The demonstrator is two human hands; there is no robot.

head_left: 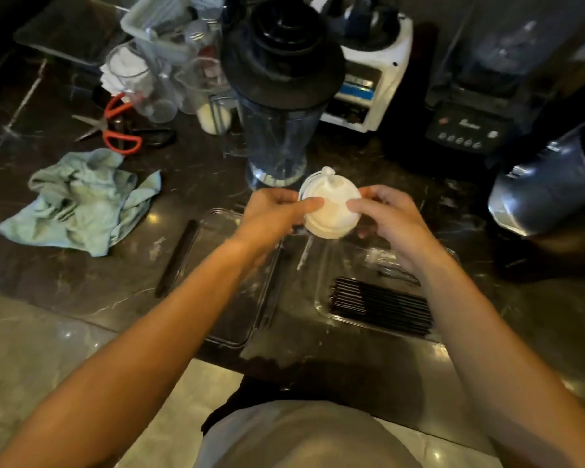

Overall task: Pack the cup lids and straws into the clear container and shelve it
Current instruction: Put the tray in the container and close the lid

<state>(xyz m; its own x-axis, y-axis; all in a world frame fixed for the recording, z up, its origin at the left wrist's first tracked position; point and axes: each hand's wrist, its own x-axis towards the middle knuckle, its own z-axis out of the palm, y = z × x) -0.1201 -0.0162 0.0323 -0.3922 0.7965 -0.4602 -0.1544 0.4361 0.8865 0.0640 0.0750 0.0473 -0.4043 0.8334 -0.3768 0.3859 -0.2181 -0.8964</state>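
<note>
Head view: you hold the stack of cup lids (330, 207) between both hands, above the far edge of the clear container (321, 298).

Left hand (277, 211) and right hand (389, 217) pinch it from opposite sides, fingers (313, 205) clamped on the rim. The container lies below and nearer you, black straws (382, 305) lengthwise along its near side; its lid (227, 275) sits on the counter (65, 275) beside it.

Drink-prep station, cafe or juice-bar type kitchen. Dark marble table (335, 157) carries several blenders: clear jar with black lid (277, 106), white base unit (368, 79), black base with button row (466, 130). Also measuring cups (142, 86), scissors (115, 126), a rag (81, 204).
</note>
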